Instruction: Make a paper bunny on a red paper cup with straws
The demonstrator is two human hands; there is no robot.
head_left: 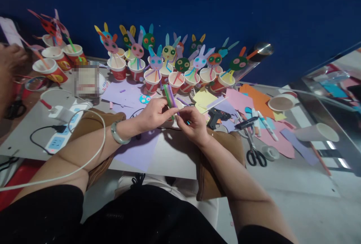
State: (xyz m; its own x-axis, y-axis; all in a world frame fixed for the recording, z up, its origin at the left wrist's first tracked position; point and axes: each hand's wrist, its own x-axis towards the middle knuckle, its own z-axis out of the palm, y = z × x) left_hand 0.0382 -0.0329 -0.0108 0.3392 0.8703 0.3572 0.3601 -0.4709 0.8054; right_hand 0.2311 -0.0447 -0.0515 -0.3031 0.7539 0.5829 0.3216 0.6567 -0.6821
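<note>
Green and purple paper strips (170, 97) stand upright between my hands, pinched at their lower part. My left hand (155, 114), with a bangle at its wrist, grips them from the left with thumb and fingers. From the right, my right hand (193, 123) has its fingertips closed on the same strips. A paper cup (179, 105) is partly hidden behind and below my hands. Just beyond stand several red-and-white paper cups (152, 82) with paper rabbit heads on strips. A small blue round paper face (144, 99) lies left of the strips.
Purple paper (138, 150) lies under my hands. To the right are a glue gun (217, 118), scissors (255, 152), markers (267, 125) and coloured paper. A power strip (60, 135) and white cable (103, 131) are at the left, near another person's hand (12, 61).
</note>
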